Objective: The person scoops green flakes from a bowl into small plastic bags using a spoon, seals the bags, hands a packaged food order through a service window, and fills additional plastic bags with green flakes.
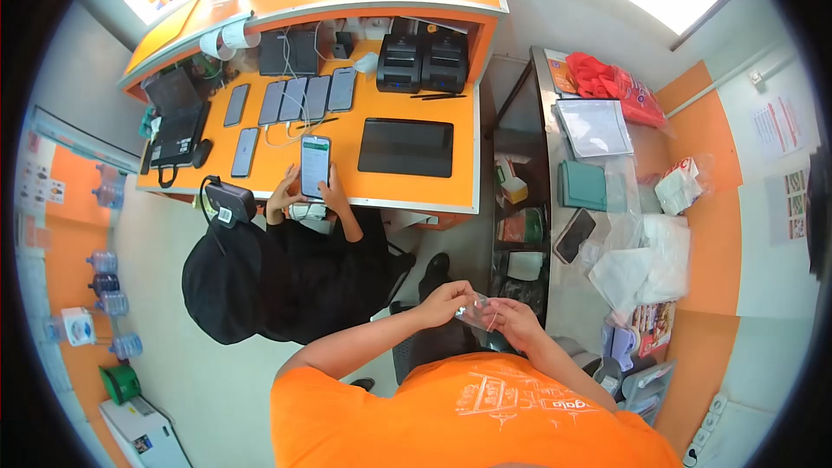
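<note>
We note an orange desk (466, 139) filling the upper left and, at its right, a narrower grey side table (568, 282). At the desk's near edge we record a co-worker in black (303, 286). On the side table lies crumpled white plastic (666, 260); the desk bears a dark tablet (406, 147), lying flat near its right end. Our hands sit low, near the centre of the view, well apart from the desk top: the left hand (448, 304) pinches one side of a small clear bag (473, 312), fingers bent, and the right hand (513, 322) pinches the opposite side, fingers partly curled. The co-worker holds a lit phone (315, 165) upright at the desk edge. The bag, our smallest item, is between our two hands; its contents we cannot tell.
</note>
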The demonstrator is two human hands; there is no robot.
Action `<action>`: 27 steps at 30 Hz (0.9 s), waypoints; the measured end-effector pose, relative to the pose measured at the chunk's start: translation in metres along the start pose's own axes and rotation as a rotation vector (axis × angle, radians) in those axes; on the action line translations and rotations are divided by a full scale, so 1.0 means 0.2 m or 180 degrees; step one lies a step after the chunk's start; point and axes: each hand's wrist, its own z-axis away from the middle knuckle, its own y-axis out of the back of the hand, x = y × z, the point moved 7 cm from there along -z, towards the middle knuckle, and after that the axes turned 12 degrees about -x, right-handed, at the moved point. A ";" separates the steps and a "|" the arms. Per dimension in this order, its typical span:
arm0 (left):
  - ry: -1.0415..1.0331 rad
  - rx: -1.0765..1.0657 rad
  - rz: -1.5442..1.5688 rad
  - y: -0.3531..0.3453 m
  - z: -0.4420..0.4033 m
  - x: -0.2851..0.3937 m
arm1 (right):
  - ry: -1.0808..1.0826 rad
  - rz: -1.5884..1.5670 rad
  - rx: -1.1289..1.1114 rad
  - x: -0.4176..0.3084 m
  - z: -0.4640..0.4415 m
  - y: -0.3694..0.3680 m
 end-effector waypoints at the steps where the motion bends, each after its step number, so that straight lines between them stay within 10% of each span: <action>1: 0.0097 0.0037 -0.0062 0.00 0.01 0.01 | -0.0065 -0.0134 -0.0109 0.02 0.00 0.00; 13: -0.0297 0.0341 0.0090 -0.13 -0.20 -0.15 | 0.0265 -0.0460 0.0114 -0.05 0.21 0.11; 17: -0.0596 0.0838 -0.2536 -0.17 -0.17 0.07 | 0.0377 0.0552 0.0395 -0.04 0.22 0.22; 23: -0.0942 -0.0658 -0.3218 -0.45 -0.15 0.27 | 0.0389 0.1831 0.0551 -0.13 0.28 0.21; 27: -0.0852 -0.0492 -0.3289 -0.49 -0.16 0.18 | 0.0450 0.1928 0.0379 -0.16 0.28 0.15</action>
